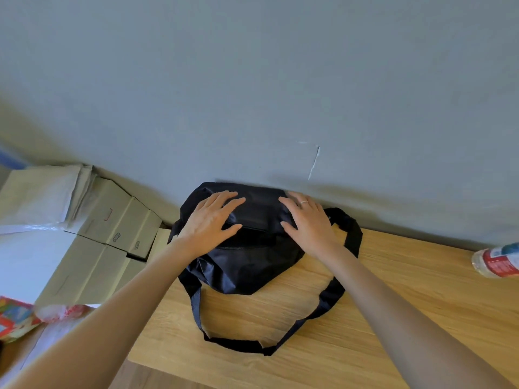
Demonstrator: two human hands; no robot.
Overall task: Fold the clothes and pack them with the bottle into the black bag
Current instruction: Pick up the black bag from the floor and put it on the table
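The black bag lies on the wooden table against the grey wall, its zip line running across the top and its long strap looping toward the near edge. My left hand rests flat on the bag's left top with fingers spread. On the bag's right top lies my right hand, also flat, with a ring on one finger. A clear plastic bottle with a red label lies at the table's far right edge, partly cut off. No clothes are visible.
Several cardboard boxes are stacked left of the table, below its level. White sheets lie on top of them. A colourful package sits at the lower left. The wall runs directly behind the bag.
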